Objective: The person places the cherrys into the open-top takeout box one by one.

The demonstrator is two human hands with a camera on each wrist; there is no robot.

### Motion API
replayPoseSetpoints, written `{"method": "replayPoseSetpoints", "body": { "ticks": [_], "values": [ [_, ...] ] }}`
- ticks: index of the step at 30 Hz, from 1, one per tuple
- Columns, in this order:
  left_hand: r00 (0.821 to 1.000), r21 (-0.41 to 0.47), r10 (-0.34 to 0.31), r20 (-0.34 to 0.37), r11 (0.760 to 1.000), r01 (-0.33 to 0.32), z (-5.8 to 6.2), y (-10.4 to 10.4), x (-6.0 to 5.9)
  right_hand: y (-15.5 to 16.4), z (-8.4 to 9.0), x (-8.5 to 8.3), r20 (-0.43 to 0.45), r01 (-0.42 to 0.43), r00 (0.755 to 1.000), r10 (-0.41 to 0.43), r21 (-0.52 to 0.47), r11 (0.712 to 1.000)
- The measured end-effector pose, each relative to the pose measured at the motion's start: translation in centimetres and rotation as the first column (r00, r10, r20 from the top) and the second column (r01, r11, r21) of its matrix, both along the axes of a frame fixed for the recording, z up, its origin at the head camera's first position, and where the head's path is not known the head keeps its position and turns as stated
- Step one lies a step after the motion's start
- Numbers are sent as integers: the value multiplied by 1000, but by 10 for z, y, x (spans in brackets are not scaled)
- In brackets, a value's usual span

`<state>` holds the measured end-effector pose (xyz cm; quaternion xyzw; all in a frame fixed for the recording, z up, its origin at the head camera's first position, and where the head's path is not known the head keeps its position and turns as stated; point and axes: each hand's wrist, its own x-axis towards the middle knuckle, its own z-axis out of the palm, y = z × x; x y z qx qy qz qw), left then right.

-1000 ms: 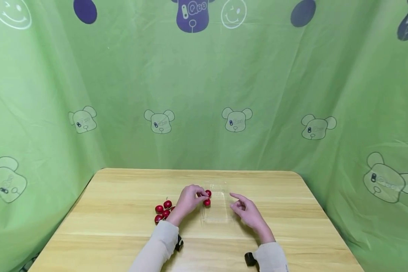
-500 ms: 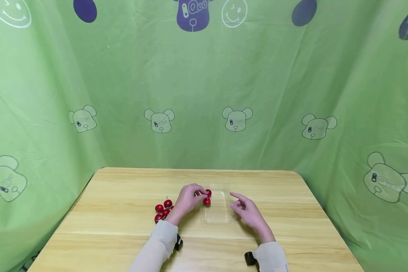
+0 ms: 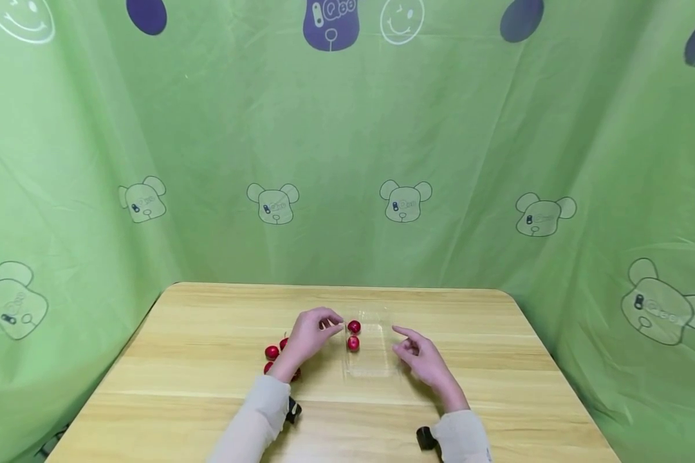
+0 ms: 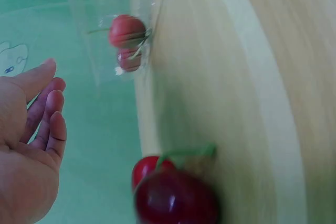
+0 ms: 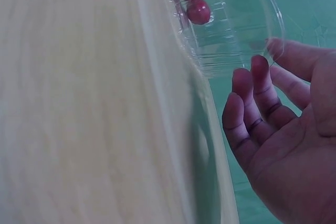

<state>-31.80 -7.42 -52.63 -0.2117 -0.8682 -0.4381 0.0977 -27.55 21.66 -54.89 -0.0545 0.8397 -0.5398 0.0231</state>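
Two red cherries [image 3: 354, 343] lie inside a clear plastic box [image 3: 372, 371], along its left side. My left hand [image 3: 311, 333] is just left of the box, its fingers loosely bent and nothing between them; the left wrist view shows the palm bare. Beyond the box's right side is my right hand [image 3: 425, 363], index finger stretched toward the wall. In the right wrist view, the fingertips [image 5: 259, 62] are right at the clear rim. More cherries [image 3: 271, 352] sit on the table under my left forearm, which partly hides them; one shows a green stem in the left wrist view.
The light wooden table [image 3: 208, 411] reaches back to a green curtain [image 3: 336, 257] printed with bear heads. Curtain also hangs at both sides. A black wrist camera [image 3: 425, 438] sits by my right sleeve.
My left hand has drawn back left from the cherries in the box, its fingertips now apart from them. The right hand stays by the box's right side.
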Motion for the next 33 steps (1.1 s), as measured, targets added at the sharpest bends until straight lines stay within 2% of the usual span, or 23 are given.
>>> {"method": "replayPoseSetpoints", "body": {
  "ticks": [3,11,13,17,21,33],
  "values": [
    [1000,3,9,-1,1000,-9,3,-11,2,-2,4,2,-2,3,1000,-3,-1,1000],
    [997,-47,72,33,996,-70,6,-51,0,-9,36,18,5,-17,1000,17,-12,1000],
    [995,-65,89,41,994,-87,5,-60,-2,-9,33,17,2,-7,1000,7,-10,1000],
    [991,-101,127,47,987,-122,1,-77,-7,-5,15,8,-23,8,1000,-7,5,1000],
    [983,-132,161,84,980,-149,-2,-88,-12,-2,3,1,-23,13,1000,-13,16,1000],
    [953,-275,188,239,954,-119,-5,-102,-16,-1,1,2,-17,13,1000,-13,14,1000]
  ]
}}
